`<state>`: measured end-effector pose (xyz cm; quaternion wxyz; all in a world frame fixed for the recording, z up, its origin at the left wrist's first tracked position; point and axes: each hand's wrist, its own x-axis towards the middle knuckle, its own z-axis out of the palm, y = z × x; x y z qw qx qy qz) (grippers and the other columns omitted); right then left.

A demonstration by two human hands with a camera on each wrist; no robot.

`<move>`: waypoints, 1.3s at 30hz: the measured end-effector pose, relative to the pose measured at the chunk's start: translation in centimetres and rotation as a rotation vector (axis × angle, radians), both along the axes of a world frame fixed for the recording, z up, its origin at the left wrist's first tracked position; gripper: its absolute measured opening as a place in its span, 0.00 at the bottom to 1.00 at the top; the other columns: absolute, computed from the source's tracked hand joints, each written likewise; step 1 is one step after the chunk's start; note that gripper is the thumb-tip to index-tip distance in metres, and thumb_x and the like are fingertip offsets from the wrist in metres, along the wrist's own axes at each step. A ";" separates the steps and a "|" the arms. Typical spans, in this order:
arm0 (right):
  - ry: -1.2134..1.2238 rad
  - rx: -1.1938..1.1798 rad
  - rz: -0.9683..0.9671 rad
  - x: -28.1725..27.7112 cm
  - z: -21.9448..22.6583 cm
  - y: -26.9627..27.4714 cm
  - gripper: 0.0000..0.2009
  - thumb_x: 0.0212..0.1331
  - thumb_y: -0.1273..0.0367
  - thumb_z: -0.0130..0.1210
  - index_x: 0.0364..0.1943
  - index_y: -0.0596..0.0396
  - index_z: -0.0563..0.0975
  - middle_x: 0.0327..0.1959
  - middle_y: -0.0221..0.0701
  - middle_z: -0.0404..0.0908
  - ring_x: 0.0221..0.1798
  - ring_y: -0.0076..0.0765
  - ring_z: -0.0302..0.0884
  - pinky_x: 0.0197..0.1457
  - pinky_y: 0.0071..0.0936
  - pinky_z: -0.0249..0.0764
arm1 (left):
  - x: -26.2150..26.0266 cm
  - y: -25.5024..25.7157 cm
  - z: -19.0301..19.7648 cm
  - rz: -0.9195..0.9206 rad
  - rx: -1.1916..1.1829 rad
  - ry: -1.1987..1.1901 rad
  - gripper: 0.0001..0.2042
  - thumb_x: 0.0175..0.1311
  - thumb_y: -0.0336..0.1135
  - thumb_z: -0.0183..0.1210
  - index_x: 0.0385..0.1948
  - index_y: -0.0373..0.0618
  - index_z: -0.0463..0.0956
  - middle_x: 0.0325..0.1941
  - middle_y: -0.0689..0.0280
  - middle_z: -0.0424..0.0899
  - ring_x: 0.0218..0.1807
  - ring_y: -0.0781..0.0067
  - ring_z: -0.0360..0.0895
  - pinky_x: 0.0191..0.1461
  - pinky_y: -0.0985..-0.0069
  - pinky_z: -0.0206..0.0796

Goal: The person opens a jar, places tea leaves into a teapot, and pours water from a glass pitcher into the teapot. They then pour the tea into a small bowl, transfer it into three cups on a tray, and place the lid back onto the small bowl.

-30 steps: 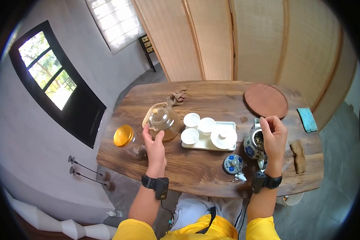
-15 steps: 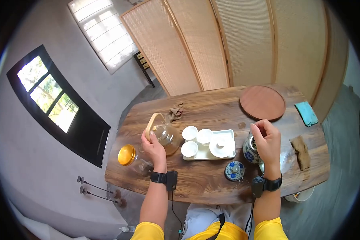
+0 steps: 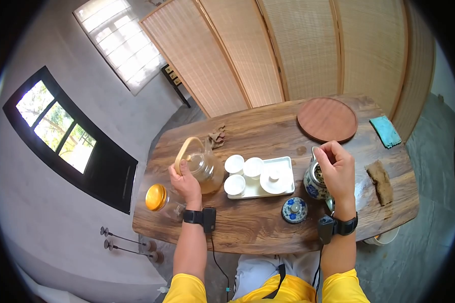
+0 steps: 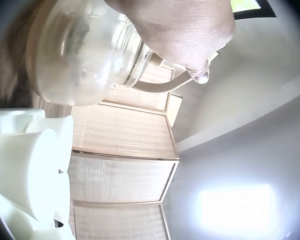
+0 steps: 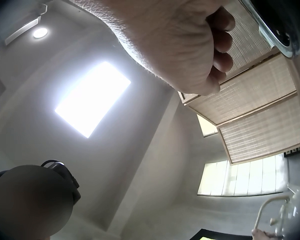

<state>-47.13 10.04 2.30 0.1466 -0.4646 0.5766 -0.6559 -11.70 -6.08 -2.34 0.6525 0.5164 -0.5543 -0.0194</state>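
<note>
My left hand (image 3: 187, 184) grips the pale arched handle (image 3: 189, 149) of a round glass teapot (image 3: 208, 174); in the left wrist view the thumb lies over this handle (image 4: 162, 86). My right hand (image 3: 338, 174), fingers curled, is at the blue-and-white porcelain teapot (image 3: 313, 189), hiding part of it. That pot stands uncovered, with dark leaves (image 3: 318, 174) inside. In the right wrist view its rim (image 5: 285, 47) shows beside the curled fingers (image 5: 222, 42); the hand covers what it grips. The patterned lid (image 3: 294, 210) lies on the table near the pot.
Between the teapots a white tray (image 3: 286, 169) carries white cups (image 3: 234, 185) and a lidded bowl (image 3: 275, 181). A gold-lidded glass jar (image 3: 156, 197) is at left. A round wooden board (image 3: 327, 119), turquoise cloth (image 3: 385, 132) and brown cloths (image 3: 380, 183) lie farther out.
My left hand has gone from open beside the glass teapot to gripping its handle, which now stands raised. The right hand stays at the porcelain pot. The head view has shifted slightly.
</note>
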 end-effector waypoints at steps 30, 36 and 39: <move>0.287 -0.467 -0.196 7.4 1.5 4.3 0.12 0.55 0.74 0.68 0.44 0.55 0.84 0.50 0.39 0.84 0.55 0.52 0.80 0.58 0.44 0.76 | -11.7 9.3 11.7 -0.797 0.034 -0.083 0.20 0.82 0.52 0.56 0.41 0.40 0.80 0.42 0.65 0.91 0.32 0.87 0.67 0.39 0.85 0.62; 0.310 -0.390 -0.159 10.5 1.4 5.3 0.19 0.56 0.70 0.69 0.54 0.52 0.85 0.63 0.42 0.80 0.67 0.55 0.76 0.69 0.48 0.72 | -13.4 10.0 12.2 -0.883 0.096 -0.140 0.19 0.83 0.49 0.56 0.42 0.39 0.82 0.40 0.67 0.90 0.31 0.89 0.66 0.38 0.86 0.60; 0.298 -0.369 -0.141 11.5 1.0 5.2 0.21 0.56 0.69 0.68 0.56 0.51 0.84 0.65 0.42 0.79 0.70 0.54 0.73 0.71 0.49 0.69 | -13.5 9.9 12.5 -0.920 0.094 -0.205 0.18 0.84 0.48 0.56 0.42 0.40 0.82 0.40 0.68 0.90 0.30 0.89 0.65 0.36 0.86 0.59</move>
